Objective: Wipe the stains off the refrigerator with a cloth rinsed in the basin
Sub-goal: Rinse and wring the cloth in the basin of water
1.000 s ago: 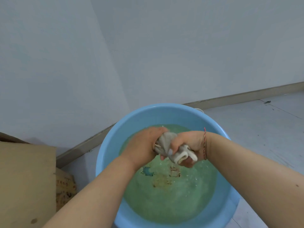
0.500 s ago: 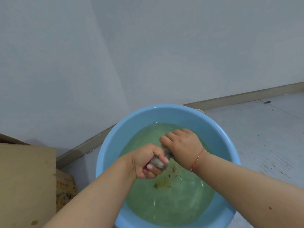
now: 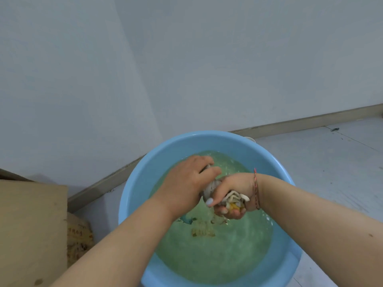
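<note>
**Cloth gripped over the basin**

At the centre of the frame, 2 hands clench a bunched pale cloth just above greenish water in a blue basin. The left hand wraps its fingers tight round the cloth's upper end; the right hand, palm up, squeezes the lower end. A cardboard box sits at lower left.

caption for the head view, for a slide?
Both hands, left and right, wring a wet cloth over a blue basin of greenish water.
</note>
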Motion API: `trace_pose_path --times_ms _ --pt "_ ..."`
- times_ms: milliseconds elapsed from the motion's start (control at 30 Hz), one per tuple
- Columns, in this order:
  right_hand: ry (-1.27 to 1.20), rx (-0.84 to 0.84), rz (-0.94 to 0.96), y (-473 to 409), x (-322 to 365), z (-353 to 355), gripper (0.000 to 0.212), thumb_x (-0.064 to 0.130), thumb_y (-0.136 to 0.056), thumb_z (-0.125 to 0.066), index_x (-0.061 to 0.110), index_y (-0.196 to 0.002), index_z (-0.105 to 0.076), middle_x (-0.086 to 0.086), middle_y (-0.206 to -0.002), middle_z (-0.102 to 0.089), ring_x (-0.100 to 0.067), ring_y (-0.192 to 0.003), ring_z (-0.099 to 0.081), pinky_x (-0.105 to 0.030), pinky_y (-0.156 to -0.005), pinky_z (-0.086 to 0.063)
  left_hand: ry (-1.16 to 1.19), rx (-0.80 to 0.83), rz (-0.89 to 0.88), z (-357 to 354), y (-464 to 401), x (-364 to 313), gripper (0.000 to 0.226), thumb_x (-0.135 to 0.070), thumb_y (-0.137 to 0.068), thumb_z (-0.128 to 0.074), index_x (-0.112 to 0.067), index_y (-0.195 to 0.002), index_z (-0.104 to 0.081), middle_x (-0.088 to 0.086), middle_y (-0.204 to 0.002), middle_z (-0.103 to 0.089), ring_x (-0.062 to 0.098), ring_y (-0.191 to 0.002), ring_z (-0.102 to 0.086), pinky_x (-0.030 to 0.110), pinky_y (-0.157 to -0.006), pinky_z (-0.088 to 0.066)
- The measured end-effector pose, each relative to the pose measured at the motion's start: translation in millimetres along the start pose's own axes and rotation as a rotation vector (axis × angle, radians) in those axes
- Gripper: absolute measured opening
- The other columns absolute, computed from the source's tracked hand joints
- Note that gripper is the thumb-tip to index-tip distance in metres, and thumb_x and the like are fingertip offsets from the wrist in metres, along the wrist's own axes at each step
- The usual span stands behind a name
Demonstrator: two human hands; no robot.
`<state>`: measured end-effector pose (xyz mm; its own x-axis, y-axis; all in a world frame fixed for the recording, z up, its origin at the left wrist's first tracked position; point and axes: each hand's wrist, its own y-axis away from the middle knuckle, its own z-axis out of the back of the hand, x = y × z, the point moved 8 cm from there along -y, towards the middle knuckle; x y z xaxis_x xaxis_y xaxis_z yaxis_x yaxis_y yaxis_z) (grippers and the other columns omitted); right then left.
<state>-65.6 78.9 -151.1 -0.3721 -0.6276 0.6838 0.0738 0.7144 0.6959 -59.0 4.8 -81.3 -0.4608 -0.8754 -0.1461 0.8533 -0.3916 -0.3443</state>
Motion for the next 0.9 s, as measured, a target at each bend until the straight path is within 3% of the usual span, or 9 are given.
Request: trace_pose_path --times_ms 33,100,200,300,433,500,567,700,900 --pt "0.052 -0.029 0.007 -1.6 3.5 -1.8 0.022 0.012 -0.078 -0.062 0.013 -0.056 -0.055 -0.003 -0.050 -0.052 -0.013 -0.033 -0.044 -0.012 -0.037 -0.027 -0.043 0.025 0.026 -1.8 -1.0 -0.1 0.043 0.002 -0.060 -0.072 -0.015 -0.098 -0.063 0.005 -0.096 -0.062 0.027 -0.082 -0.058 0.032 -0.055 -0.047" --pt "0.385 -0.294 0.038 -1.9 14.9 10.1 0.017 0.011 -0.078 -0.067 0.010 -0.065 -0.056 -0.005 -0.056 -0.055 -0.017 -0.039 -0.048 -0.021 -0.044 -0.035 -0.123 0.147 0.173 -8.2 -2.8 6.0 0.028 -0.001 -0.067 -0.066 -0.012 -0.091 -0.060 0.003 -0.081 -0.054 0.027 -0.072 -0.055 0.032 -0.050 -0.039" --pt "1.021 -0.650 0.064 3.9 38.7 17.6 0.011 0.017 -0.078 -0.061 0.015 -0.087 -0.056 0.002 -0.068 -0.055 -0.019 -0.058 -0.054 -0.023 -0.050 -0.042 -0.133 0.352 0.402 -26.4 4.5 17.1 0.019 -0.005 -0.080 -0.053 -0.016 -0.096 -0.053 0.004 -0.088 -0.054 0.026 -0.079 -0.054 0.032 -0.059 -0.034" --pt "1.289 -0.827 0.097 4.1 38.8 16.0 0.023 0.020 -0.081 -0.053 0.022 -0.103 -0.053 0.000 -0.089 -0.064 -0.025 -0.082 -0.062 -0.027 -0.062 -0.043 0.015 0.412 0.534 -42.6 10.7 19.2 0.017 -0.004 -0.076 -0.050 -0.018 -0.085 -0.055 0.006 -0.084 -0.064 0.028 -0.079 -0.061 0.031 -0.056 -0.038" --pt "1.460 -1.005 0.330 7.5 43.1 17.0 0.024 0.021 -0.079 -0.054 0.022 -0.103 -0.055 0.000 -0.086 -0.066 -0.027 -0.076 -0.065 -0.025 -0.055 -0.031 0.252 0.392 0.692 -51.3 16.2 18.9 0.016 -0.004 -0.073 -0.050 -0.016 -0.062 -0.046 0.012 -0.069 -0.062 0.030 -0.068 -0.059 0.027 -0.047 -0.032" --pt "1.567 -1.148 0.506 16.7 50.6 14.0 0.017 0.023 -0.062 -0.062 0.022 -0.078 -0.061 0.002 -0.059 -0.059 -0.023 -0.047 -0.059 -0.018 -0.046 -0.023 0.407 0.357 0.791 -53.9 17.4 20.1 0.022 -0.001 -0.069 -0.052 -0.012 -0.054 -0.041 0.007 -0.051 -0.048 0.024 -0.049 -0.044 0.025 -0.040 -0.023" --pt "1.549 -1.239 0.655 27.2 56.2 13.5 0.005 0.025 -0.061 -0.054 0.021 -0.061 -0.056 0.003 -0.045 -0.047 -0.021 -0.032 -0.047 -0.015 -0.043 -0.020 0.691 0.292 0.942 -56.3 20.7 20.7 0.024 0.006 -0.064 -0.054 -0.011 -0.052 -0.043 -0.001 -0.042 -0.033 0.017 -0.040 -0.027 0.019 -0.041 -0.016" --pt "1.579 -1.283 0.815 38.5 61.6 13.7 0.021 0.022 -0.060 -0.076 0.019 -0.059 -0.055 0.001 -0.047 -0.042 -0.021 -0.035 -0.041 -0.020 -0.039 -0.023 1.118 0.280 1.084 -59.4 23.7 9.8 0.028 0.015 -0.065 -0.051 -0.010 -0.057 -0.042 0.000 -0.042 -0.022 0.014 -0.040 -0.016 0.020 -0.049 -0.011" --pt "1.592 -1.335 0.971 53.4 65.4 13.6 0.016 0.012 -0.055 -0.071 0.017 -0.059 -0.056 0.001 -0.049 -0.040 -0.020 -0.038 -0.038 -0.022 -0.043 -0.018 1.466 0.324 1.142 -68.0 23.9 -5.9 0.033 0.015 -0.074 -0.043 -0.014 -0.060 -0.034 -0.001 -0.040 -0.028 0.006 -0.026 -0.023 0.005 -0.036 -0.016"
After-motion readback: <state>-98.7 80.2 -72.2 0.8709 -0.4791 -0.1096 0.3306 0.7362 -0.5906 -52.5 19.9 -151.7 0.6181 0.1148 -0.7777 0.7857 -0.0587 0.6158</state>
